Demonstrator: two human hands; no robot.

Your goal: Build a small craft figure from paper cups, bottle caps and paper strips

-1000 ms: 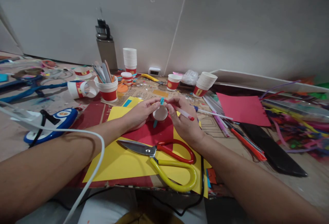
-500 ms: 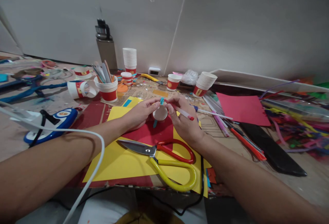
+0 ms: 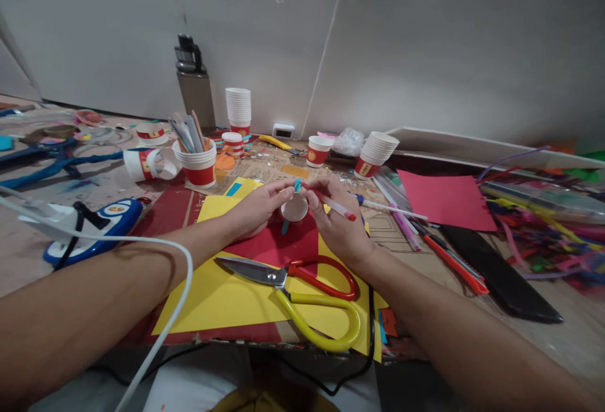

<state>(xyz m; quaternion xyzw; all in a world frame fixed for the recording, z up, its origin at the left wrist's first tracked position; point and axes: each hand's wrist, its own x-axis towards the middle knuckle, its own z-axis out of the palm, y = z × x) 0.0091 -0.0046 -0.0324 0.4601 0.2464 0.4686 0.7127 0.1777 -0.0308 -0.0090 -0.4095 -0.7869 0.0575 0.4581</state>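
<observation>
A small paper cup (image 3: 294, 208) sits between my hands over red paper, its pale round face toward me. Blue strips stick out of it, a folded blue strip (image 3: 297, 186) at the top and another (image 3: 285, 228) below. My left hand (image 3: 265, 205) is closed around the cup's left side, thumb by the upper strip. My right hand (image 3: 338, 217) is closed at the cup's right side and holds a pen (image 3: 336, 206) with a red end pointing toward me. Scissors (image 3: 288, 276) with one red and one yellow handle lie just below on yellow paper (image 3: 212, 298).
A cup of pencils (image 3: 198, 169) and a tipped cup (image 3: 142, 165) stand left. Stacked cups (image 3: 239, 106) are by the wall. A blue glue gun (image 3: 111, 223) and white cable (image 3: 186, 273) lie left. Right are red paper (image 3: 447, 201), a cutter (image 3: 456, 264) and a black case (image 3: 501, 273).
</observation>
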